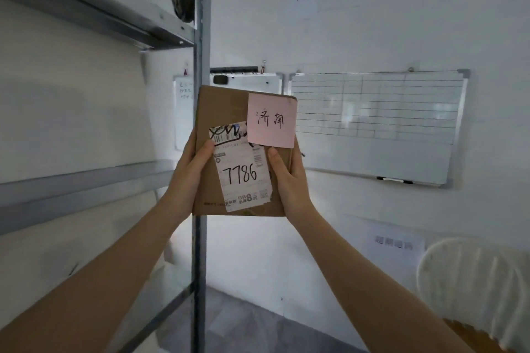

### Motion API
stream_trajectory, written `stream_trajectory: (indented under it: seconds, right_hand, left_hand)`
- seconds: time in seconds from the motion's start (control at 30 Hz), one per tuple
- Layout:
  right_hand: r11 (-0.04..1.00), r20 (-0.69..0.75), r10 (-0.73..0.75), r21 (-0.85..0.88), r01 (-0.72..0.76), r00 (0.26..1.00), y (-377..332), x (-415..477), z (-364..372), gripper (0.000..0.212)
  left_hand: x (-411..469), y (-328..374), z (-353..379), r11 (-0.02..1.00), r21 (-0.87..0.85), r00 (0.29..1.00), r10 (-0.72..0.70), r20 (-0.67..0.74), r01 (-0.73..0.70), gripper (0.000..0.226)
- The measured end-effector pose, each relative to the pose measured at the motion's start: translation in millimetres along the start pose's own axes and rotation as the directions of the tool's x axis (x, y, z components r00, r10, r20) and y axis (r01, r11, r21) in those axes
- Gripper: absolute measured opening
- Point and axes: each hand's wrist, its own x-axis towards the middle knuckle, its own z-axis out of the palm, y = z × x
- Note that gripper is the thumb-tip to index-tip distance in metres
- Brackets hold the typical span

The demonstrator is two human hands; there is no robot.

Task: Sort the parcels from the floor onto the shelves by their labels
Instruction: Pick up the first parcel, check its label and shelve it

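While both hands (189, 178) (289, 180) clasp it, the parcel (226, 112) — pink-noted — seemingly faces shelving (86, 180)

Flat brown cardboard parcel (226, 112) held upright between both hands. Left hand (189, 172) thumb presses the torn white shipping label (243, 178) marked 7786; right hand (289, 180) thumb sits just below the pink handwritten note (272, 120). Grey metal shelf upright (200, 37) behind.

A small parcel sorting room is showing here. Bare metal shelves (94, 180) are standing at left, whiteboards (375, 126) are hanging on the white wall (372, 23), and a labelled parcel (229, 112) is being held.
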Motion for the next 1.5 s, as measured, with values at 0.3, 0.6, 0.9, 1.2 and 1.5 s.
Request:
stream_trajectory:
  seconds: [0.3, 0.6, 0.9, 1.2, 1.5]
  right_hand:
    - [0.927, 0.365, -0.002, 0.349, -0.135, 0.931, -12.8, -38.7, 147.1, 0.068]
    - [0.789, 0.605, -0.156, 0.552, -0.27, 0.781, -118.4, -164.0, 313.8, 0.064]
    - [0.644, 0.763, -0.314, 0.609, -0.463, 0.566, -273.5, -345.8, 423.5, 0.058]
    - [0.514, 0.812, -0.502, 0.557, -0.652, 0.298, -441.2, -570.6, 480.3, 0.059]
    - [0.495, 0.807, -0.548, 0.525, -0.692, 0.22, -498.1, -666.9, 510.2, 0.059]
  left_hand:
    - [-82.9, 82.8, -117.7, 0.963, 0.262, 0.907, 0.171, -0.384, -0.071, 0.048]
    - [-249.7, 228.0, -222.5, 0.852, 0.524, 0.668, 0.394, -0.631, -0.007, 0.043]
    - [-460.7, 377.8, -271.2, 0.762, 0.643, 0.421, 0.559, -0.714, 0.08, 0.045]
    - [-708.6, 513.9, -281.5, 0.657, 0.692, 0.152, 0.683, -0.714, 0.298, 0.049]
    - [-805.9, 553.7, -289.0, 0.684, 0.68, 0.06, 0.692, -0.719, 0.263, 0.046]
